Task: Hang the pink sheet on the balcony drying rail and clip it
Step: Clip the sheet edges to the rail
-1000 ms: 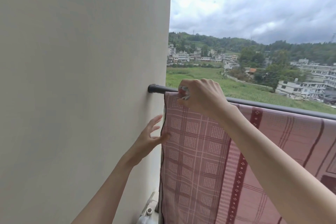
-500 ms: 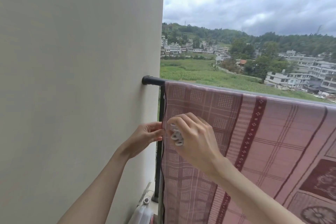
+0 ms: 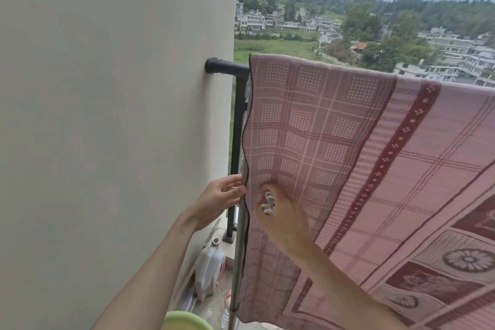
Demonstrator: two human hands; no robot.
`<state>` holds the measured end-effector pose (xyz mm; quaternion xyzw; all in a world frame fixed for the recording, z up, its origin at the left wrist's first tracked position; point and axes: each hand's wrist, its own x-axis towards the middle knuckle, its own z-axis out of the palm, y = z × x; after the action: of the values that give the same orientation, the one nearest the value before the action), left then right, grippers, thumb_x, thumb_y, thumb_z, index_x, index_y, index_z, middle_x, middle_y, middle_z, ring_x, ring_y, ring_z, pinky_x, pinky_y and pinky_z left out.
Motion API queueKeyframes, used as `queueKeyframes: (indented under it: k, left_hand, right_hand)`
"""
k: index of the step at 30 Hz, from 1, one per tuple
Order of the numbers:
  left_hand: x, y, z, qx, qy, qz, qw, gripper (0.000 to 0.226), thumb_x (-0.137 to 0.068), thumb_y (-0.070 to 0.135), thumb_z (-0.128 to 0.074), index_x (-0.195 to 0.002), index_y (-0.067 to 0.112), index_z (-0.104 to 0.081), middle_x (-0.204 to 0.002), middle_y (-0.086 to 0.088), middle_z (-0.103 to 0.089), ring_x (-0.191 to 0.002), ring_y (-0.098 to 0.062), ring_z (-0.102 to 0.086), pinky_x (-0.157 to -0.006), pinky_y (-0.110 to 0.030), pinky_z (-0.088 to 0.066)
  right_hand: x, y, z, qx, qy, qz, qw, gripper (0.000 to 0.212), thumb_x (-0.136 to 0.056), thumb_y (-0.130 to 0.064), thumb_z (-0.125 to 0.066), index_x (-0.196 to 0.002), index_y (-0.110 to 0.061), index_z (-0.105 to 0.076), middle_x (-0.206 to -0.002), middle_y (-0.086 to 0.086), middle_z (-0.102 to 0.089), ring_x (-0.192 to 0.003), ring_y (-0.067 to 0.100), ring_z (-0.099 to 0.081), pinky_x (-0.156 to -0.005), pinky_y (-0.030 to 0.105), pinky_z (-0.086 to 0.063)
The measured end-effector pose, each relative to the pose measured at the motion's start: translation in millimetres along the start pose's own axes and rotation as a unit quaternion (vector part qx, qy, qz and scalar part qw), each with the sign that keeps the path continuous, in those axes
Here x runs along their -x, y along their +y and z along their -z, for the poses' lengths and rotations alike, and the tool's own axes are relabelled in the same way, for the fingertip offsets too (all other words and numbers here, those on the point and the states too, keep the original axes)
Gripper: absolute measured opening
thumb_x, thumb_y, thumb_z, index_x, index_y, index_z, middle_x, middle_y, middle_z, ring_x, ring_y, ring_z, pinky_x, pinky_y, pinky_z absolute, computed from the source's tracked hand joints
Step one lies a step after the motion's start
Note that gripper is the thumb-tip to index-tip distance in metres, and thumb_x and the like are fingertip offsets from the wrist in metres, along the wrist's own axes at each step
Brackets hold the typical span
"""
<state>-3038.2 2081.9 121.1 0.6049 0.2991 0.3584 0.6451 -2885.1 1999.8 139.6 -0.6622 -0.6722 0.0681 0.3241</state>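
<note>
The right hand (image 3: 278, 211) holds a small white clip (image 3: 267, 202) in its curled fingers and presses it against the pink sheet (image 3: 375, 155) close to the sheet's left hem. Just to its left, the left hand (image 3: 219, 199) pinches that hem with thumb and fingertips, keeping the edge taut. 1 second ago the right hand was up at the drying rail (image 3: 227, 67), working the clip at the sheet's top corner, while the left hand rested open against the hem lower down; since then the right hand has dropped well below the rail to meet the left, and the left has closed on the edge. I judge this to mean the top corner is settled and the clipping has moved to the side edge, perhaps onto the thin grey pole (image 3: 239, 257) directly below the hands. The sheet already hangs draped over the rail above both hands, spreading away to the right. Below the left hand, a plastic jug (image 3: 210, 270) stands on the balcony floor by the wall (image 3: 107, 115)
</note>
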Motion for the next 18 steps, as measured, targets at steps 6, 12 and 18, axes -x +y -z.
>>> queueKeyframes:
  k: [6, 12, 18]
  left_hand:
    - [3, -23, 2, -0.011, 0.031, 0.037, 0.999, 0.029, -0.096, 0.014, -0.044, -0.12, 0.007, -0.059, -0.123, -0.012, -0.062, -0.118, -0.024, -0.054, -0.097, -0.038, -0.046]
    - [-1, -28, -8, -0.091, 0.148, 0.002, 0.985, 0.022, -0.093, 0.012, -0.051, -0.103, -0.002, -0.064, -0.101, -0.021, -0.066, -0.091, -0.022, -0.06, -0.094, -0.043, -0.048]
    - [8, -33, -17, -0.098, 0.206, -0.017, 0.973, 0.019, -0.097, 0.014, -0.044, -0.089, 0.01, -0.061, -0.089, -0.007, -0.062, -0.083, -0.011, -0.058, -0.086, -0.024, -0.052]
  right_hand:
    - [0, 6, -30, 0.028, -0.015, 0.0, 0.999, 0.04, -0.087, -0.055, -0.05, -0.108, -0.02, -0.052, -0.096, -0.001, -0.068, -0.085, 0.021, -0.068, -0.068, 0.029, -0.049]
    - [-4, 9, -48, 0.064, 0.14, 0.061, 0.986, 0.026, -0.081, -0.038, -0.047, -0.072, -0.018, -0.06, -0.052, -0.005, -0.06, -0.037, 0.017, -0.057, -0.04, 0.018, -0.03]
    - [-3, 9, -55, 0.009, 0.142, 0.089, 0.986, 0.007, -0.071, -0.023, -0.058, -0.072, -0.017, -0.061, -0.054, -0.006, -0.061, -0.042, 0.014, -0.057, -0.04, 0.019, -0.037]
